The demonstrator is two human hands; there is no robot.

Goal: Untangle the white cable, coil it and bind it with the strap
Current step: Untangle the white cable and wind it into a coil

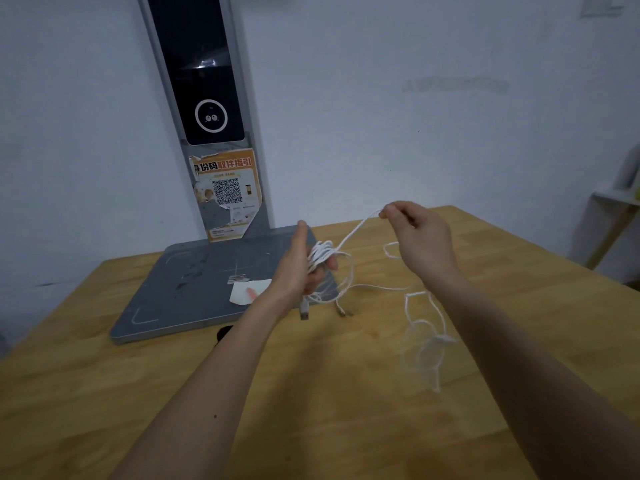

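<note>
Several turns of the white cable [320, 255] are wound round the fingers of my left hand [301, 268], which grips them above the wooden table [242, 393]. From that bundle a taut stretch of cable runs up to my right hand [419, 233], which pinches it between thumb and fingertips. More loose cable [424, 327] hangs and lies in blurred loops under my right forearm. A USB plug [304, 311] dangles below my left wrist, and another small plug [342, 311] lies on the table. A small dark object [223, 332], perhaps the strap, peeks out beside my left forearm.
A grey flat base [180, 299] with an upright post [207, 98] carrying a dark screen and an orange QR sticker stands at the table's back left. A white paper scrap [247, 291] lies on the base. A pale shelf [620, 202] stands at the far right by the wall.
</note>
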